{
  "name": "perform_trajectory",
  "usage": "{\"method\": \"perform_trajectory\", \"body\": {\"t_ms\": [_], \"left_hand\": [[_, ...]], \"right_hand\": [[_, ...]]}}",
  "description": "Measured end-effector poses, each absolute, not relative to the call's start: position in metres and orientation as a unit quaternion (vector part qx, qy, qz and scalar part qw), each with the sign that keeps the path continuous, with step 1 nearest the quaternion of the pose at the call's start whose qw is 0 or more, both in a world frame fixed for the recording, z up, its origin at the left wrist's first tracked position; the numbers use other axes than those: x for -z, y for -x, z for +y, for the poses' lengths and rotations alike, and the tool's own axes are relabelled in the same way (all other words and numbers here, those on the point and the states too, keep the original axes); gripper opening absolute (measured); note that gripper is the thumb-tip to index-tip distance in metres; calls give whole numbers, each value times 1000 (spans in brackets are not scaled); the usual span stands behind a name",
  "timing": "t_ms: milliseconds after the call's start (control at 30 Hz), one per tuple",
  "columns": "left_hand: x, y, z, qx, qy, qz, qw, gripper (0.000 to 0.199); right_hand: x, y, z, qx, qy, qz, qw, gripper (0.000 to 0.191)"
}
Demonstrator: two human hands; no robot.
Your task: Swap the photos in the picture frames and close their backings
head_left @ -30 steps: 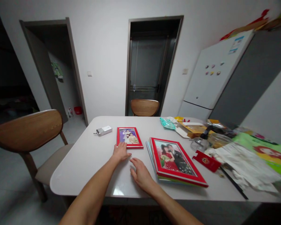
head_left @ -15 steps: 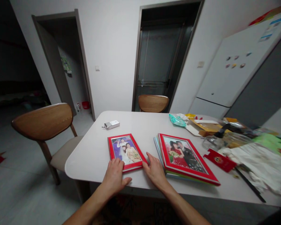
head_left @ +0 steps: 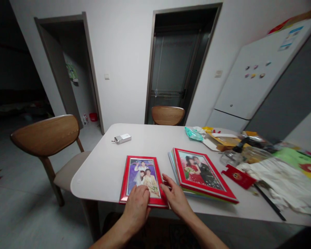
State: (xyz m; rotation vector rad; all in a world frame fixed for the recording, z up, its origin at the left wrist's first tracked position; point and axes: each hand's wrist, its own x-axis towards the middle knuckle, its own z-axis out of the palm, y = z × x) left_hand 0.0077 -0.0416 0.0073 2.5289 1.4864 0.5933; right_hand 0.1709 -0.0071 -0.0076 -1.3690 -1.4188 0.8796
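Note:
A red-bordered photo frame (head_left: 158, 166) lies face up near the table's front edge, its picture showing several posed people. My left hand (head_left: 138, 200) is closed over its near edge, fingers together on the picture and thumb mostly hidden. Against the right side of that frame rests my right hand (head_left: 176, 195), its fingers extended and slightly apart. Just right of it a larger red photo frame (head_left: 220, 173) sits at a slant on a stack of thin, pale-edged items.
A small silver device (head_left: 122, 138) lies at the table's (head_left: 98, 173) back left. White cloth (head_left: 277, 180), a red packet (head_left: 238, 175), a black strip (head_left: 269, 202), clear containers and wrappers crowd the right side. Wooden chairs stand at the left (head_left: 46, 135) and far side (head_left: 168, 115).
The smaller photo frame has come closer to the front edge and turned straighter. Both hands have moved with it, slightly right; the left hand now reaches further over the picture.

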Motion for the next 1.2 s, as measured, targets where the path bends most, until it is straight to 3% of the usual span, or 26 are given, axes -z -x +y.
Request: {"method": "perform_trajectory", "body": {"t_ms": [200, 333, 467, 533, 733, 967, 1200], "left_hand": [[-23, 3, -44, -358, -779, 483, 176, 29], [-40, 4, -43, -495, -665, 486, 279, 24], [-40, 12, -42, -568, -579, 491, 317, 53], [-34, 19, -42, -564, -567, 506, 323, 63], [-13, 41, -39, -483, -588, 538, 361, 61], [8, 51, -33, -316, -698, 613, 194, 58], [10, 54, -31, -261, -744, 595, 156, 59]], "right_hand": [[-16, -171, 8, -434, 528, -489, 542, 55], [-28, -153, 8, -390, 486, -605, 495, 47], [-21, -130, 6, -295, 440, -732, 429, 45], [-14, -125, 7, -240, 454, -763, 392, 46], [2, -135, 11, -125, 511, -795, 302, 39], [4, -140, 10, -82, 513, -814, 259, 33], [-6, -139, 13, -94, 493, -836, 221, 28]]}}
